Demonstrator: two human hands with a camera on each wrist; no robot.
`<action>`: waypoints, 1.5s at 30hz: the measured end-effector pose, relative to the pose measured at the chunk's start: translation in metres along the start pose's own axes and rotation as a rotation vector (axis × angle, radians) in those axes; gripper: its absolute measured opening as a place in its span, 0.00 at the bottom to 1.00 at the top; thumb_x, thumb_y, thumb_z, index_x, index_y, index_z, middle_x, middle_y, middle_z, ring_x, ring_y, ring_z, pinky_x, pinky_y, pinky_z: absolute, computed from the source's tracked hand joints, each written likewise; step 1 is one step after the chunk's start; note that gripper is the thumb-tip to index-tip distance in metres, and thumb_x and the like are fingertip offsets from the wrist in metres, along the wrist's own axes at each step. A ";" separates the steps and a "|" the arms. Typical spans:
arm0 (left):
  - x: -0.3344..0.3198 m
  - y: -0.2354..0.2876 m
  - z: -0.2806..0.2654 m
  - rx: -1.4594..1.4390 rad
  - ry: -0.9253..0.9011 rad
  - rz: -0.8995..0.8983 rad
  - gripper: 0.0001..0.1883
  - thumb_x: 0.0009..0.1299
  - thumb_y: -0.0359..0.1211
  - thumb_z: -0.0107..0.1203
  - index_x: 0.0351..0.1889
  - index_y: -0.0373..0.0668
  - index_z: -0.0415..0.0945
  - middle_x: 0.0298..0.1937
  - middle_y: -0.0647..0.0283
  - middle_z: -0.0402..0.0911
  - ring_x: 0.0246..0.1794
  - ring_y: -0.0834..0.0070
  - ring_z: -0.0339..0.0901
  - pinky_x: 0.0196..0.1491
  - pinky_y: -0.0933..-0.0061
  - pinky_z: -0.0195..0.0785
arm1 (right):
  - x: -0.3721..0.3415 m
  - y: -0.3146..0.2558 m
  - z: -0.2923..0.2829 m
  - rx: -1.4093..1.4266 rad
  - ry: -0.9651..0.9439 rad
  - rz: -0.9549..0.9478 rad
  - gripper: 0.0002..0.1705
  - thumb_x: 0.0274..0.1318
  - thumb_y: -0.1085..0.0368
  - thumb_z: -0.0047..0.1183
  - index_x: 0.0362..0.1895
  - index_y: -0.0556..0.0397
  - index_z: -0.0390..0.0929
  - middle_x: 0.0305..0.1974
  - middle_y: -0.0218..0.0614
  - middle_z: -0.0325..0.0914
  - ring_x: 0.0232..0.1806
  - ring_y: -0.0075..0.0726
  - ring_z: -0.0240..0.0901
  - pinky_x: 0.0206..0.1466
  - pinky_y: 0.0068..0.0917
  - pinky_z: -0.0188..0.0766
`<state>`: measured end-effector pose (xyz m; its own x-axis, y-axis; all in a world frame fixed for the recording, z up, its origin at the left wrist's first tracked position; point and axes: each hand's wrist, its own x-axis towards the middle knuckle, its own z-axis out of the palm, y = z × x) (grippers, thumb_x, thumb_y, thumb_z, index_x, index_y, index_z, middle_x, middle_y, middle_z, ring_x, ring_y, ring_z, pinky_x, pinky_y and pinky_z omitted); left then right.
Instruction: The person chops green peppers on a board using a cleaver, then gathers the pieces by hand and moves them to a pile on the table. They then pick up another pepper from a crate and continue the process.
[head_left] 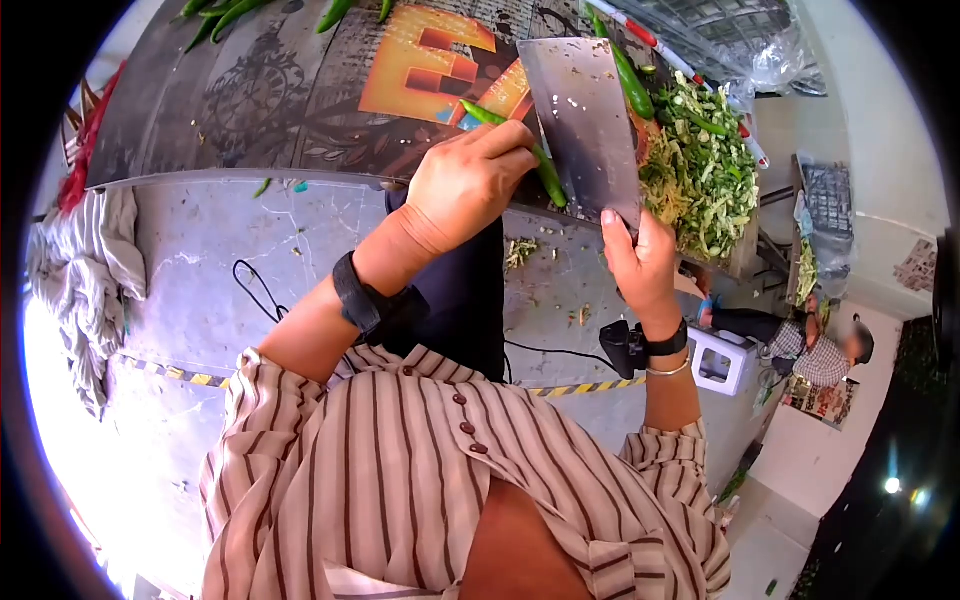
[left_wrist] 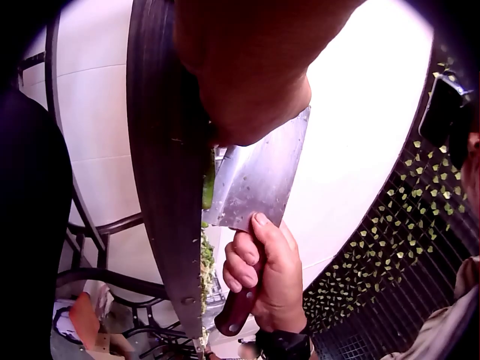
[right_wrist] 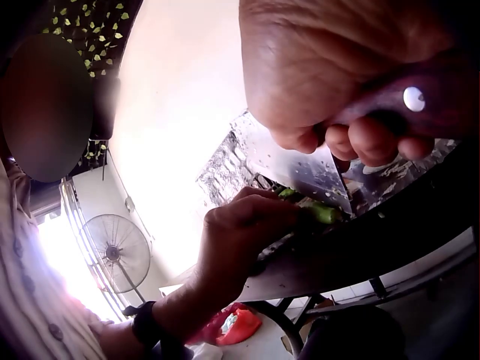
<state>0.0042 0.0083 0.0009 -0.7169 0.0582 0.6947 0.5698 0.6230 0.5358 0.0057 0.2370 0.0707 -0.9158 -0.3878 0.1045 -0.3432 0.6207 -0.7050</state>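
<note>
A long green chili [head_left: 549, 178] lies at the table's near edge, its end beside the cleaver blade [head_left: 585, 120]. The left hand [head_left: 470, 185] grips the chili, fingers curled over it; in the right wrist view that hand [right_wrist: 244, 232] holds the green piece [right_wrist: 324, 214] against the blade [right_wrist: 300, 169]. In the left wrist view the right hand [left_wrist: 274, 274] grips the dark red handle [left_wrist: 238, 306], thumb at the blade's base. The head view shows the right hand [head_left: 645, 265] below the blade. Chopped green pieces [head_left: 710, 170] are heaped right of the cleaver.
Whole chilies [head_left: 235, 15] lie at the table's [head_left: 220, 120] far left, and another [head_left: 632, 85] lies beyond the blade. A red and white object [head_left: 640, 32] runs along the right side. A person [head_left: 822, 355] sits at right beside a white stool [head_left: 720, 360].
</note>
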 end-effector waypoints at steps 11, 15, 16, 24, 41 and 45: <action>0.000 0.002 -0.005 -0.001 0.006 -0.010 0.10 0.55 0.22 0.63 0.35 0.43 0.82 0.39 0.70 0.80 0.36 0.69 0.81 0.38 0.72 0.76 | 0.006 -0.014 -0.001 -0.065 -0.040 -0.022 0.07 0.63 0.68 0.54 0.38 0.60 0.77 0.21 0.36 0.75 0.21 0.28 0.68 0.27 0.28 0.65; 0.001 0.003 -0.006 0.007 0.003 -0.010 0.09 0.55 0.23 0.62 0.34 0.43 0.81 0.39 0.69 0.79 0.35 0.69 0.81 0.37 0.71 0.76 | 0.010 -0.019 -0.002 -0.070 -0.053 -0.013 0.07 0.63 0.68 0.53 0.39 0.60 0.77 0.21 0.36 0.75 0.21 0.29 0.68 0.27 0.28 0.66; 0.001 0.003 -0.005 0.005 0.002 -0.008 0.09 0.55 0.23 0.62 0.34 0.43 0.81 0.39 0.69 0.79 0.35 0.69 0.81 0.37 0.71 0.76 | 0.010 -0.018 -0.002 -0.075 -0.049 -0.022 0.07 0.63 0.68 0.53 0.39 0.61 0.76 0.21 0.37 0.75 0.20 0.30 0.68 0.27 0.28 0.66; -0.002 0.000 -0.008 -0.001 0.006 0.010 0.09 0.55 0.23 0.63 0.33 0.43 0.81 0.38 0.70 0.79 0.35 0.70 0.81 0.37 0.72 0.76 | 0.028 -0.024 0.008 -0.146 -0.067 -0.072 0.09 0.63 0.66 0.54 0.34 0.60 0.73 0.21 0.43 0.73 0.19 0.41 0.69 0.27 0.32 0.65; -0.007 -0.001 -0.009 0.038 0.016 0.025 0.09 0.53 0.24 0.62 0.32 0.44 0.80 0.37 0.71 0.76 0.35 0.72 0.79 0.37 0.72 0.74 | 0.048 -0.040 0.013 -0.103 -0.146 -0.085 0.09 0.63 0.67 0.53 0.34 0.62 0.72 0.23 0.48 0.72 0.22 0.48 0.68 0.28 0.37 0.65; -0.008 -0.002 -0.010 0.043 0.018 0.023 0.08 0.53 0.24 0.61 0.32 0.44 0.80 0.37 0.71 0.76 0.35 0.72 0.79 0.37 0.72 0.74 | 0.052 -0.042 0.015 -0.092 -0.160 -0.064 0.09 0.62 0.68 0.54 0.34 0.62 0.72 0.24 0.49 0.73 0.22 0.52 0.68 0.28 0.38 0.65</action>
<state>0.0134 -0.0014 -0.0008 -0.6967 0.0592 0.7149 0.5679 0.6543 0.4993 -0.0242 0.1800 0.0952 -0.8492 -0.5272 0.0294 -0.4243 0.6482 -0.6323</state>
